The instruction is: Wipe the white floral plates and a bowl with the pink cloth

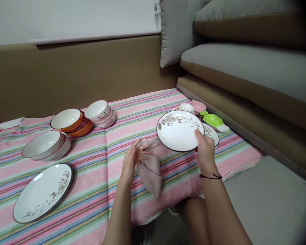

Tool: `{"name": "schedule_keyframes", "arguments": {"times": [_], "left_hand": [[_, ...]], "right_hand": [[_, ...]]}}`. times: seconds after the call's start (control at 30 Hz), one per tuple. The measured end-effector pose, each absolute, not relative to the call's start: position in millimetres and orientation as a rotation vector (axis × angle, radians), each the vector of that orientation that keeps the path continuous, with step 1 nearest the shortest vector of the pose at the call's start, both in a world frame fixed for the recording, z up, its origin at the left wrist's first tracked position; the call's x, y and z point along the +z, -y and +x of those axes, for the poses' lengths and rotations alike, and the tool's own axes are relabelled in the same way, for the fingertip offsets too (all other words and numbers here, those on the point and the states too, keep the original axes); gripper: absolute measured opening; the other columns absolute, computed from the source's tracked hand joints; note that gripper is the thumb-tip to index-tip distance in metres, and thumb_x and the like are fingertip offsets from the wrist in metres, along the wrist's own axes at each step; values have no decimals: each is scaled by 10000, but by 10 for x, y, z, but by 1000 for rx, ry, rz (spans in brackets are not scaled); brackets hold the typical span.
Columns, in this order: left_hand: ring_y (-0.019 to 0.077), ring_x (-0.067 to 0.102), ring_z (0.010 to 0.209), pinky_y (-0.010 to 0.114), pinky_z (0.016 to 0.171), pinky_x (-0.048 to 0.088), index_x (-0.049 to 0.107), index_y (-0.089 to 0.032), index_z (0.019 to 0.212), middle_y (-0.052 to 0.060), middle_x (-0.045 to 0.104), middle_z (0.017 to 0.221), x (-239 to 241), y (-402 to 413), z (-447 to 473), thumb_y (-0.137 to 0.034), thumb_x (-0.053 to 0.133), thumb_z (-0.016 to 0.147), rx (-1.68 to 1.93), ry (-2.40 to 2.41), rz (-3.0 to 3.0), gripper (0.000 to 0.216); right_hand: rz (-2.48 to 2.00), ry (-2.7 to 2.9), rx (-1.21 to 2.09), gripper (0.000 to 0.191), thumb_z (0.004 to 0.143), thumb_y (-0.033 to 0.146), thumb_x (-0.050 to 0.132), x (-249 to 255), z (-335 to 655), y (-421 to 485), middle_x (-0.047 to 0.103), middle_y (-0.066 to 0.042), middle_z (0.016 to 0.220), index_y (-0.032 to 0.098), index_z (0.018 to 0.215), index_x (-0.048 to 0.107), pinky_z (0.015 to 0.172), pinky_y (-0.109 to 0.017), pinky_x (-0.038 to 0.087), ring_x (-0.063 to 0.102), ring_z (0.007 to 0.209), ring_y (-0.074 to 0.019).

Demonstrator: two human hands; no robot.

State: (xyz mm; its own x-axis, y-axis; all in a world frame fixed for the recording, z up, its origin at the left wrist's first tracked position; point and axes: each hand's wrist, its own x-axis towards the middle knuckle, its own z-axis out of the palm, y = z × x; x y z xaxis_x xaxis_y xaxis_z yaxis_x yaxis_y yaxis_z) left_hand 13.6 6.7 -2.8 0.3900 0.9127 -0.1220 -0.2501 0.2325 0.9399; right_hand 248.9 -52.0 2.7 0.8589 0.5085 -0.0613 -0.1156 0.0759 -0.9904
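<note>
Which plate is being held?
The white plate gripped in the right hand; the partly hidden plate behind it and the left-side plate are in neither hand.

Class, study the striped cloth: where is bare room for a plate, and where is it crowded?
The striped cloth is bare beyond the left hand, between the farther white bowls and the held plate; also between the large plate and left forearm. Crowded: the right, where pink bowl, small white bowl and green dish cluster, and around the orange bowls.
</note>
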Motion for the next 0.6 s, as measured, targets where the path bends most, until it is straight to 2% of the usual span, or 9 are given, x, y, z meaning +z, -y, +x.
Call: {"name": "schedule_keyframes", "arguments": {"times": [0.17, 0.33, 0.6], "left_hand": [[236, 670, 788, 329, 695, 501, 575, -129, 1196, 151, 684, 1056, -75, -90, 60, -598, 544, 786, 894, -874, 1055, 624], [231, 668, 754, 319, 678, 499, 642, -116, 1060, 146, 702, 989, -29, -46, 20, -625, 587, 733, 933, -1043, 1101, 607], [178, 666, 728, 277, 670, 511, 646, -129, 941, 107, 710, 961, -30, -84, 45, -541, 579, 773, 995, -1227, 871, 450]], "right_hand": [[-1580, 115, 301, 404, 720, 450, 555, 3, 2918, 732, 594, -67, 613, 81, 840, 666, 363, -267, 384, 507, 468, -157], [-1770, 95, 254, 336, 726, 367, 508, -137, 3156, 852, 566, -76, 529, 71, 779, 656, 391, -304, 439, 523, 456, -187], [-1716, 53, 460, 231, 713, 331, 505, -230, 3156, 792, 499, -24, 381, 126, 708, 609, 344, -292, 375, 447, 352, -164]]}}
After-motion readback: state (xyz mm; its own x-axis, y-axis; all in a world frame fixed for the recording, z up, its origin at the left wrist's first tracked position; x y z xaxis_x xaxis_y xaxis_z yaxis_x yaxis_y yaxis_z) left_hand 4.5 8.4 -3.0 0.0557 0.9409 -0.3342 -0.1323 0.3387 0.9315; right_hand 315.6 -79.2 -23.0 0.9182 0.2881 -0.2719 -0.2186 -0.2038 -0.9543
